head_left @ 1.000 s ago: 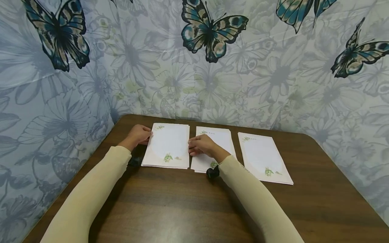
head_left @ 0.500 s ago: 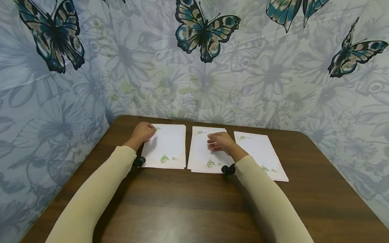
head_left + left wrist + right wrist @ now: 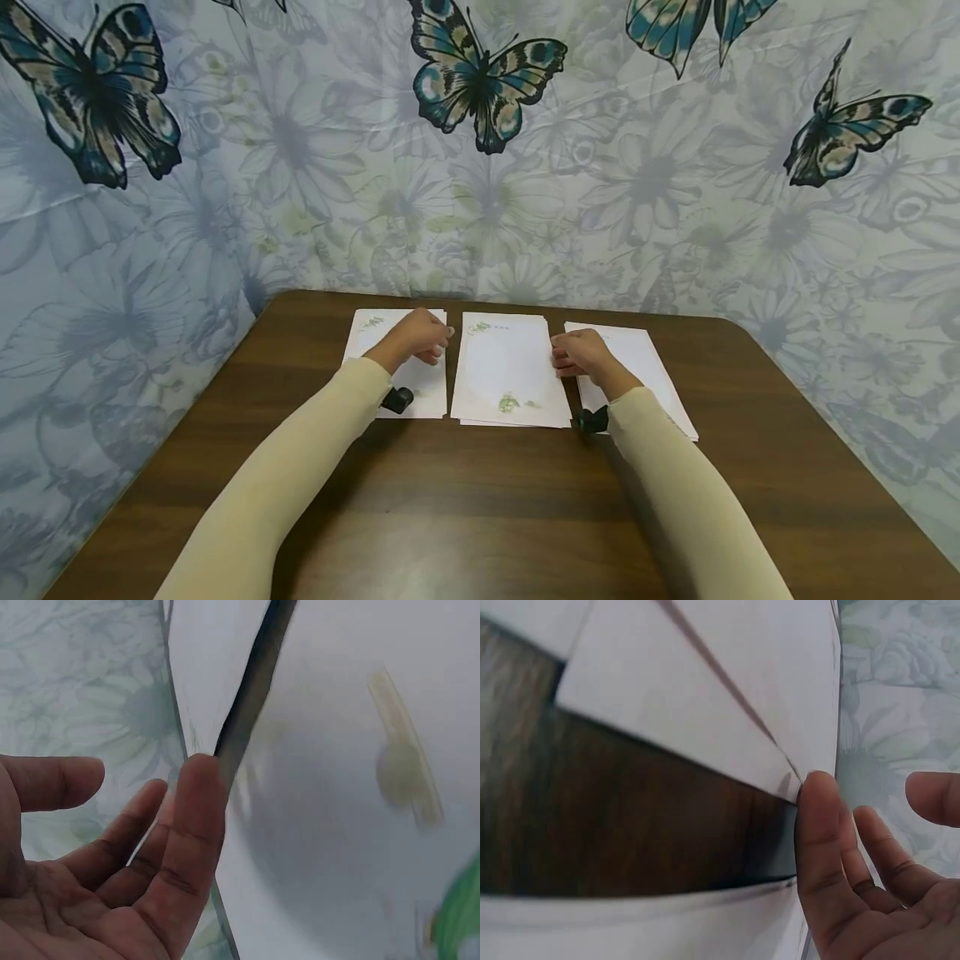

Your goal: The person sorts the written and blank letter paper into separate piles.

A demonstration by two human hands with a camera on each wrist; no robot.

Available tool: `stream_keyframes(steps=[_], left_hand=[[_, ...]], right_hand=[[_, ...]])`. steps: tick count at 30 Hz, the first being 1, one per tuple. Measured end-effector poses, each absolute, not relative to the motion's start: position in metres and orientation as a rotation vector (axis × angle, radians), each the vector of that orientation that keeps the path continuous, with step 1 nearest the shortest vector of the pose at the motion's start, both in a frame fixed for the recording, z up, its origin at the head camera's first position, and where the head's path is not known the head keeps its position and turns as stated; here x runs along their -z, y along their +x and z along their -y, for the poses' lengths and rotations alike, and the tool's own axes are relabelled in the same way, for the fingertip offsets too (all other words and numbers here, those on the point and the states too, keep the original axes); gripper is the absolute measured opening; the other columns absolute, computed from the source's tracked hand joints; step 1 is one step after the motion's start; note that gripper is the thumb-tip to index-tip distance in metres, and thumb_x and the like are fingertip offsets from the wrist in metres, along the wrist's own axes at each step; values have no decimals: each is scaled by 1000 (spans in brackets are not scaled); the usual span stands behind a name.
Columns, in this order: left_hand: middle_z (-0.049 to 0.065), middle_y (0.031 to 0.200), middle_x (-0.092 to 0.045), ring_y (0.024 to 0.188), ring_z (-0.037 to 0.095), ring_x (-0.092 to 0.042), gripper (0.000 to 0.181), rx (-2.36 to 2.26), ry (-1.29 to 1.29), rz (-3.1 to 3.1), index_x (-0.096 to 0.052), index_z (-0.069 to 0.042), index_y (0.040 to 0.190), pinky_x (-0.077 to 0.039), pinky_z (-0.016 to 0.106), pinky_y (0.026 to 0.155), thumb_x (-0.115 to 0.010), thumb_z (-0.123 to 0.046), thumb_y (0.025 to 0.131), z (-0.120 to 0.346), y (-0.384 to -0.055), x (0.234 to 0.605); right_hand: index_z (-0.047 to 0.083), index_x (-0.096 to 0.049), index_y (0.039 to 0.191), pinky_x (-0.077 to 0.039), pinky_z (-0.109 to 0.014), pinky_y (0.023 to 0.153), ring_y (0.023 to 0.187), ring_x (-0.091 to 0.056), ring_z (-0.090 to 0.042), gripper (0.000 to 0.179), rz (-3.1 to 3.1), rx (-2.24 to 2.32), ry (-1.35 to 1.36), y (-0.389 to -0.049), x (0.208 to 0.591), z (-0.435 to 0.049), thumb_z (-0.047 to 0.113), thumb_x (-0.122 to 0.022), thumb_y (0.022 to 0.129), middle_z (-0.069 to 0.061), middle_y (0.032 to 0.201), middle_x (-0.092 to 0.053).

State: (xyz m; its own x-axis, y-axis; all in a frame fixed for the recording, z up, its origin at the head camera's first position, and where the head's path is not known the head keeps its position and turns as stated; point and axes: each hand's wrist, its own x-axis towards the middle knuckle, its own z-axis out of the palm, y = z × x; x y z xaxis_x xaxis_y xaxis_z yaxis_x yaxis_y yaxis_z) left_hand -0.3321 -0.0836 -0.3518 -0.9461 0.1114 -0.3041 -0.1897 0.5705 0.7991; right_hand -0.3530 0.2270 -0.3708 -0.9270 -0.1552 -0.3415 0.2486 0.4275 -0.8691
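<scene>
Three stacks of white paper sheets with small green leaf prints stand side by side: the left stack [image 3: 363, 343], the middle stack [image 3: 510, 358] and the right stack [image 3: 647, 354]. My left hand [image 3: 414, 340] is over the left stack, fingertips at the gap beside the middle one. In the left wrist view its thumb is apart from the fingers [image 3: 196, 832], whose tips are at a paper edge. My right hand [image 3: 590, 357] touches the middle stack's right edge and covers part of the right stack. The right wrist view shows its index fingertip against a sheet corner, thumb held away.
The stacks lie toward the far side of a brown wooden table [image 3: 465, 508]. Behind it hangs a floral backdrop [image 3: 322, 183] with large butterflies. A small black device [image 3: 397, 400] is worn on each wrist below the cream sleeves.
My left hand has moved right, from the left stack's outer edge to its inner edge. The right hand has crossed the middle stack to its right edge. The view has shifted slightly.
</scene>
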Motion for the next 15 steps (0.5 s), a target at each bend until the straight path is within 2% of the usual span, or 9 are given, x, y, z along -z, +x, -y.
stream_keyframes(steps=[3,10,15], left_hand=[[22,125,-64,82,25,-70,44,-1329,-71,-2419,-55,7,132,-64,30,69,-53,-25,102,78,-337,359],[24,134,-59,103,33,-69,49,-1383,-84,-2342,-46,6,140,-64,31,71,-52,-25,102,73,-342,366],[23,133,-58,103,32,-69,49,-1462,-78,-2259,-46,4,140,-64,32,73,-52,-25,102,68,-342,366]], right_hand=[[-7,-34,148,-62,-34,84,104,-67,-29,58,-2333,1476,106,-351,371,-230,25,-49,103,-28,137,-52],[-9,-30,149,-63,-30,79,93,-68,-24,60,-2335,1495,163,-346,372,-230,23,-50,102,-31,136,-54],[-8,-31,149,-63,-28,76,91,-70,-22,59,-2340,1495,201,-342,372,-228,24,-50,103,-30,135,-56]])
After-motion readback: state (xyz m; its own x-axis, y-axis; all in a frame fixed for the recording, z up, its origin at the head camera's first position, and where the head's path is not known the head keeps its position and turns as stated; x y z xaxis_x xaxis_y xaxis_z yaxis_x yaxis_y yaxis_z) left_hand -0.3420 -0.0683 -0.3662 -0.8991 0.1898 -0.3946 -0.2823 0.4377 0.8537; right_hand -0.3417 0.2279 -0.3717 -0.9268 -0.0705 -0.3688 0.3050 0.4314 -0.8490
